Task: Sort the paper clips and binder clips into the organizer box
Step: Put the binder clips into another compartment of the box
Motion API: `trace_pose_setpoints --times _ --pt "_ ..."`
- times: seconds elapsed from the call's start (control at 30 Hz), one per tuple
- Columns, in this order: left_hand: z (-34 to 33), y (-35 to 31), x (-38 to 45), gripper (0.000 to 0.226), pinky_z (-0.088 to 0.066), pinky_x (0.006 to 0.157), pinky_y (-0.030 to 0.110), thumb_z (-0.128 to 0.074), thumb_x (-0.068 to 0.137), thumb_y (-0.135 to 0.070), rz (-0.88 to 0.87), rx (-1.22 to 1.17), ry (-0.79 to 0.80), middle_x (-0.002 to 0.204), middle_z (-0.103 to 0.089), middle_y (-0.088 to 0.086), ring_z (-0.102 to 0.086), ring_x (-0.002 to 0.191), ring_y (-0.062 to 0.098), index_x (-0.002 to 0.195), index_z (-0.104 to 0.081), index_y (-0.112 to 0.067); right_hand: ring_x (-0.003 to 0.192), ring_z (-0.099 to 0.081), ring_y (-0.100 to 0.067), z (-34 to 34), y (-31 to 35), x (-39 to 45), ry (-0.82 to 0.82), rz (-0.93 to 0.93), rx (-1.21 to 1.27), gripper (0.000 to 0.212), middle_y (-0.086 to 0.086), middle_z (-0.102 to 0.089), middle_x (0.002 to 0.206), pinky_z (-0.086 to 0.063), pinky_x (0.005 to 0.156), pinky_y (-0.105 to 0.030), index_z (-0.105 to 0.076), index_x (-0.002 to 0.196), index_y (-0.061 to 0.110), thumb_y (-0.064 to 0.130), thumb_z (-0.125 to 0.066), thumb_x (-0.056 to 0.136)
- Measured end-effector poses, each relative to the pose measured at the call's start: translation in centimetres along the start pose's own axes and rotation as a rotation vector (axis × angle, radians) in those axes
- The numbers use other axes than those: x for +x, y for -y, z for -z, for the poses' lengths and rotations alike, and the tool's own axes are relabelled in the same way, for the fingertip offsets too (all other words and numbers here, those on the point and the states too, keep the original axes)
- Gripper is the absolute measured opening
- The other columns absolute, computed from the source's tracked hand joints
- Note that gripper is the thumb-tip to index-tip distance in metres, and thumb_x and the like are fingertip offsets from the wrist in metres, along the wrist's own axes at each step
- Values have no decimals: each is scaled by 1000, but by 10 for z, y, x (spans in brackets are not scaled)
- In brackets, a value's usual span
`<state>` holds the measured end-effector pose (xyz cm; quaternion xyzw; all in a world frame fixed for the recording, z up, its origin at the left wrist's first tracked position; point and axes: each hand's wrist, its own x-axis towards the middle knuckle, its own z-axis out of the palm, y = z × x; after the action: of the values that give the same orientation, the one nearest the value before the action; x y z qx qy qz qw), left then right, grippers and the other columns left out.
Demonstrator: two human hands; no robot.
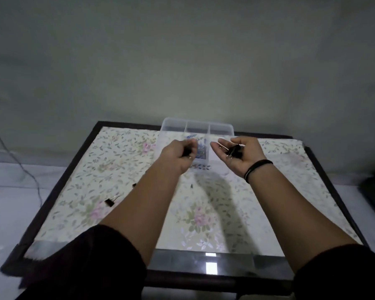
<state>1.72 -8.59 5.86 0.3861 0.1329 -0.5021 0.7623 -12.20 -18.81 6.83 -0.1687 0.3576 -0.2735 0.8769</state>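
The person is holding both hands over the near end of the clear organizer box point(198, 128), which is sitting at the far edge of the floral-covered table point(268, 213). The left hand point(179, 151) is curling its fingers round a small black binder clip, pinching it just left of the middle compartment. The right hand point(238, 153) is turning palm up, its fingers loosely cupped and cradling a few black binder clips point(233, 151) with silver handles. Coloured paper clips point(200, 148) are already lying in the middle compartment, blue ones most visible; motion blur is hiding finer detail.

The step in hand appears to be dropping binder clips into their own compartment. Doing it well likely means keeping them out of the middle section that holds the paper clips, bringing the pinching hand squarely above an outer compartment, and releasing low so the clip is not bouncing over a divider. The cupped palm should be staying level so nothing is spilling.

More work is waiting: one binder clip point(112, 201) is lying on the cloth near the left forearm, another dark one point(134, 185) is just beside that arm, and a small dark piece point(191, 186) is resting between the forearms.
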Motion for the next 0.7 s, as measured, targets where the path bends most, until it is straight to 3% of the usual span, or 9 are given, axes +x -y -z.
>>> trace_pose_setpoints --times 0.13,0.23,0.3,0.4,0.5,0.53,0.6,0.63,0.7 --pt "-59 30 32 23 -45 36 17 -43 94 15 -62 37 -73 53 -53 12 -47 30 17 75 -52 4 93 -62 -41 -7 31 19 -70 107 -108 17 -20 -58 98 -54 96 -49 -53 98 -8 3 -40 100" --pt "-81 43 50 20 -45 43 19 -38 91 8 -76 164 -162 69 -48 11 -43 48 17 80 -52 0 76 -67 -38 -7 42 42 -112 128 -177 17 -17 -58 91 -59 87 -45 -54 98 -5 6 -41 100" --pt "-90 49 65 19 -46 51 25 -39 92 1 -105 270 -210 72 -48 11 -44 55 20 79 -51 -4 82 -66 -40 -5 45 63 -155 148 -239 16 -16 -56 91 -63 75 -43 -54 104 -2 7 -44 96" --pt "-96 58 82 24 -39 55 23 -41 97 -10 -120 387 -213 71 -44 5 -41 56 17 73 -45 -12 64 -48 -27 -1 44 85 -251 177 -383 9 -13 -49 80 -51 67 -33 -51 94 3 10 -47 90" --pt "-99 66 88 19 -36 57 25 -42 94 -24 -61 441 -219 74 -43 2 -38 59 17 84 -50 -11 52 -36 -19 0 40 89 -254 141 -564 24 -8 -44 78 -38 53 -30 -54 104 5 27 -52 94" --pt "-100 70 90 20 -42 64 27 -44 95 -31 -56 467 -180 81 -49 2 -45 65 17 95 -52 -13 53 -36 -18 -1 39 88 -243 138 -630 27 -5 -43 78 -37 53 -30 -53 107 8 32 -51 95" --pt "-100 76 93 47 -45 92 36 -46 93 -50 -44 545 -104 118 -57 1 -59 105 25 127 -52 -18 59 -39 -14 -1 38 93 -227 163 -780 30 3 -42 77 -43 68 -34 -53 110 15 39 -46 95" --pt "-100 77 92 61 -40 101 39 -45 93 -56 -48 588 -86 133 -51 -1 -51 125 27 140 -46 -18 63 -39 -11 -2 37 93 -223 177 -844 31 7 -40 77 -43 80 -36 -53 111 18 42 -43 93" --pt "-101 75 90 75 -32 112 42 -45 92 -62 -46 635 -62 151 -42 6 -38 142 25 150 -39 -15 66 -38 -9 -1 37 93 -222 212 -908 34 10 -39 76 -39 89 -39 -53 110 22 44 -42 87"
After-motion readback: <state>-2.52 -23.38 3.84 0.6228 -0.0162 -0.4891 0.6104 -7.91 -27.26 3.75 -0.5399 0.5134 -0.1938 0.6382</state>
